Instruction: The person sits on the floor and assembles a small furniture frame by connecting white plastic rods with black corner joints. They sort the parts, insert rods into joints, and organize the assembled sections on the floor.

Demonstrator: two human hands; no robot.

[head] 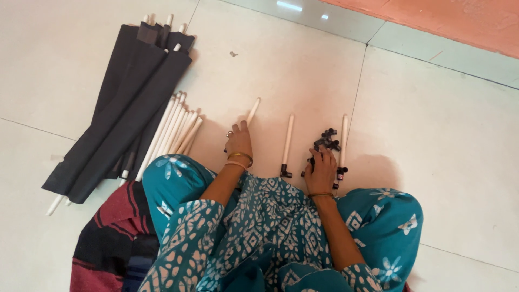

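Right hand point(321, 172) grips black connectors point(326, 140); left hand point(238, 141) closes on a white rod point(252, 112).

white rod point(252, 112) on floor, black connectors point(326, 140) heaped

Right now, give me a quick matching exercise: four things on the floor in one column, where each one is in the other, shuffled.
Things:
1. black fabric panels
2. connectors
3. rod bundle
4. striped mat

Places:
A. under the right hand
B. far left, on the tiles
C. beneath the person, lower left
D. between the panels and the left hand

Pairs: 1-B, 2-A, 3-D, 4-C
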